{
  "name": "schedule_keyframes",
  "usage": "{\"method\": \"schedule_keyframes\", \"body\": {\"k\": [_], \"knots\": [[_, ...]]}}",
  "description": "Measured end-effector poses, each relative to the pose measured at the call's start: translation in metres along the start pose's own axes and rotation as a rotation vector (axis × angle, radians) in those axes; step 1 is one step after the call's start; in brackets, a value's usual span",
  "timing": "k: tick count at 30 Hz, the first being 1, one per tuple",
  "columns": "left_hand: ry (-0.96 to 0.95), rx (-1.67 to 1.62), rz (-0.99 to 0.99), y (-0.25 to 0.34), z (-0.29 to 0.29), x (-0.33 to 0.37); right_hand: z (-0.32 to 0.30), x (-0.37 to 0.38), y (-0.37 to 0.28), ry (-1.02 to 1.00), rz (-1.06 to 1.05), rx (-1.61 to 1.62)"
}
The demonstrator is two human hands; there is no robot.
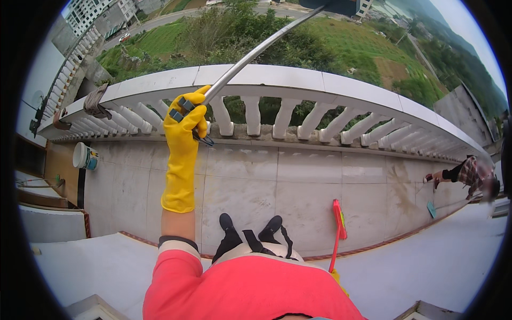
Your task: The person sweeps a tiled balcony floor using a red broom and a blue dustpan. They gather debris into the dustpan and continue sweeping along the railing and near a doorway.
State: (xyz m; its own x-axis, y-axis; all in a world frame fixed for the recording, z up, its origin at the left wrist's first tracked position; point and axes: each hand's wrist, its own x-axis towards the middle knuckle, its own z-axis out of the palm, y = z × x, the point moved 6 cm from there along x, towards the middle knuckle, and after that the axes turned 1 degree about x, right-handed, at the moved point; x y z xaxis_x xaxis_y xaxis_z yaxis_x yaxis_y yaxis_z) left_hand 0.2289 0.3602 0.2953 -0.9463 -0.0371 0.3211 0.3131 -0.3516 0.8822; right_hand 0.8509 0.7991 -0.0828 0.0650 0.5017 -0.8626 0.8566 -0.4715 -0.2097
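Observation:
My left hand (186,117), in a long yellow rubber glove, is raised near the balcony railing and wrapped round the lower end of a silver metal pole (261,49). Dark grey fittings and a black loop show at the grip. The pole slants up and right over the railing; I cannot tell whether the dark shape at its far end belongs to it. Low beside my red top, a bit of yellow glove marks my right hand (338,281), mostly hidden by my body, closed at the red handle of a broom (340,218). The broom's head rests on the tiles.
A white railing (256,76) with balusters curves across the front. A bucket (85,156) stands at the left, and a cloth (97,101) hangs over the rail. At the right, another person (474,176) in a plaid shirt stands near a teal tool (431,209). Tiled floor (240,186) has brownish stains.

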Motion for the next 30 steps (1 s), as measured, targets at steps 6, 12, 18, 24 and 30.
{"method": "schedule_keyframes", "body": {"k": [6,12,18,24,30], "knots": [[0.108,0.416,0.036,0.086,-0.112,-0.030,0.027,-0.106,-0.067,-0.062,-0.253,-0.540],[0.321,0.746,-0.035,0.171,-0.228,-0.125,0.105,-0.089,-0.159,-0.163,-0.392,-1.010],[0.542,1.024,-0.103,0.275,-0.299,-0.210,0.297,-0.135,-0.279,-0.301,-0.652,-1.666],[0.724,1.226,-0.181,0.353,-0.374,-0.329,0.509,-0.214,-0.267,-0.399,-1.017,-1.993],[1.092,0.995,-0.215,0.348,-0.396,-0.346,0.719,-0.321,-0.222,-0.520,-1.338,-1.827]]}}
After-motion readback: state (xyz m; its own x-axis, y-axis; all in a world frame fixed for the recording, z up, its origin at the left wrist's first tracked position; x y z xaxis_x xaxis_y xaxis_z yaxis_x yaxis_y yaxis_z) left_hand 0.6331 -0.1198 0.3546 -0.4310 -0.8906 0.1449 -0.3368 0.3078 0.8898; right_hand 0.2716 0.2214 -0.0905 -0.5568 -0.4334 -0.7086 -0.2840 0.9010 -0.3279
